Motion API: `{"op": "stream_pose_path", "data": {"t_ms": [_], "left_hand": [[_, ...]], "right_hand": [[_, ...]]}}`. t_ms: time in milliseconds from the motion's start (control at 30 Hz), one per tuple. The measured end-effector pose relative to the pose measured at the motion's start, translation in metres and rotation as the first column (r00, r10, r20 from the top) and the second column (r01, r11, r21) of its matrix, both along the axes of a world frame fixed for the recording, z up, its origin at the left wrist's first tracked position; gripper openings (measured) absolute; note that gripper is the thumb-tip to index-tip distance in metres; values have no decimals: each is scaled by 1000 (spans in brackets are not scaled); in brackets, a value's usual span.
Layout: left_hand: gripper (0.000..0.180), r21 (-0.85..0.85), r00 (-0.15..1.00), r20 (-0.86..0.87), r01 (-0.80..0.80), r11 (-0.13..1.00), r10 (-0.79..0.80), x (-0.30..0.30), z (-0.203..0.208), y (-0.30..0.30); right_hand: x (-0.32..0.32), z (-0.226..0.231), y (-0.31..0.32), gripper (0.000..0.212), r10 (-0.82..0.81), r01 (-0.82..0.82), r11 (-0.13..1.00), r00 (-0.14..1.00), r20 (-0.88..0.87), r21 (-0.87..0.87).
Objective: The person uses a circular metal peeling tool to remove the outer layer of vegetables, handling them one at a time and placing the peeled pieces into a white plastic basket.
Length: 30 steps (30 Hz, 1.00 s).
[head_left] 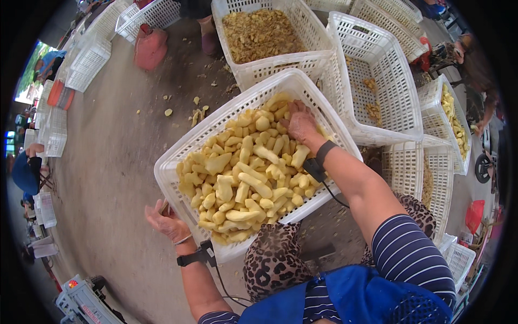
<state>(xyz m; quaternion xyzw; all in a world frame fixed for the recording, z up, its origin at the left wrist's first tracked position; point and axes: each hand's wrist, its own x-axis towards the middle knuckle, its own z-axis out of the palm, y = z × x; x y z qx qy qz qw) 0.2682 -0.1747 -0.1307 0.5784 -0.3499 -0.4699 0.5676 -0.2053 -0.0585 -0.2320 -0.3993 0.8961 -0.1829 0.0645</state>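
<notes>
Peeled ginger (253,173) fills a white slatted crate (167,156) that sits tilted in front of me. My right hand (302,123) reaches over the crate's far right side. Its fingers are stretched out over the ginger beside the far wall, and no piece is seen clasped in them. Outside the crate's near left corner, my left hand (168,221) is held with bent fingers. Something small and dark shows between its thumb and fingers, too little of it visible to name. Each wrist wears a black band with a cable.
Beyond stands a crate of yellow-brown scraps (261,36); to its right, another crate (402,97) holds a few pieces. More crates stack at the right, one with ginger (453,121). Peel bits (168,112) and a red bag (150,47) lie on the floor. Other people sit around.
</notes>
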Motion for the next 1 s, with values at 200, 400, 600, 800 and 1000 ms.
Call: {"op": "stream_pose_path", "data": {"t_ms": [200,400,600,800,1000], "left_hand": [[69,37,996,-76,51,998,-48,11,-6,-5],[64,25,999,-39,26,999,-25,10,-10,-8],[57,9,998,-25,58,998,-57,6,-4,-4],[57,30,999,-46,27,999,-26,8,-1,-2],[54,50,1000,-2,28,998,-28,4,-2,-1]], "right_hand": [[21,8,1,62,-45,27,994,984,173,106],[52,25,10,52,4,-4,1000,998,61,-2],[67,36,9,44,318,-314,917,948,-23,-248],[14,47,-7,47,107,-87,990,975,193,-107],[-20,20,-7,65,196,-194,949,980,17,247]]}}
